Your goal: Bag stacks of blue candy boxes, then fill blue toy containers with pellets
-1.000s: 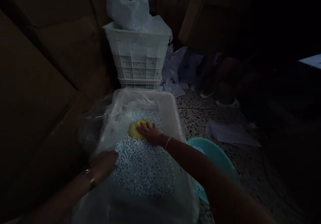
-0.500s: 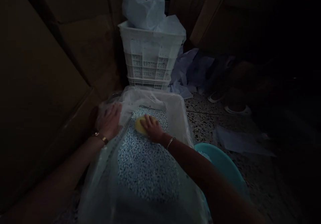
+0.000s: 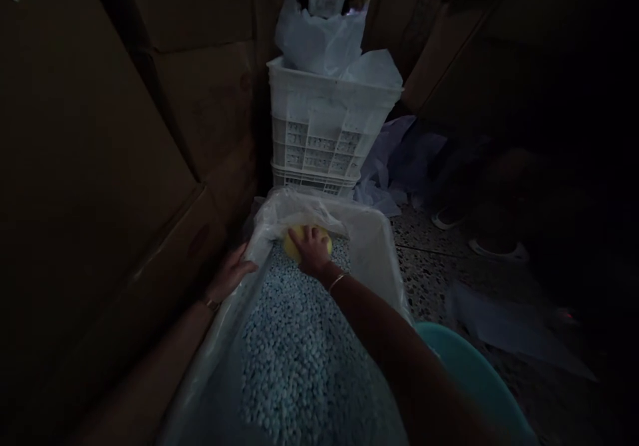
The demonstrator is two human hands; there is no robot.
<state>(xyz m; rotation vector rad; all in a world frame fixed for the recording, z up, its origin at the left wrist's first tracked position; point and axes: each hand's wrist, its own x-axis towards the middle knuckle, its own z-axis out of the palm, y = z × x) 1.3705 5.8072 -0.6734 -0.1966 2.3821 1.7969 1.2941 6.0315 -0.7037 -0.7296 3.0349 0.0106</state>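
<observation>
A white tub (image 3: 377, 233) lined with clear plastic (image 3: 294, 203) holds a bed of small pale-blue pellets (image 3: 284, 339). My right hand (image 3: 313, 249) reaches to the far end of the tub, fingers spread over a yellow bowl-like thing (image 3: 291, 246) that it grips against the pellets. The dim light and my hand hide part of its shape. On the left, my left hand (image 3: 232, 274) is closed round the tub's lined rim, thumb on the inner side and fingers outside. Each wrist wears a band or bracelet.
Stacked white crates (image 3: 319, 143) stand just behind the tub, with a plastic bag (image 3: 322, 40) on top. Cardboard boxes (image 3: 210, 113) wall the left. To the right are a teal basin (image 3: 464, 373), plastic sheeting (image 3: 514, 333) on the speckled floor, and a pair of shoes (image 3: 499, 251).
My right hand has pushed the yellow bowl-like thing toward the tub's far end. My left hand has gone from lying on the liner to gripping the rim. The view has shifted.
</observation>
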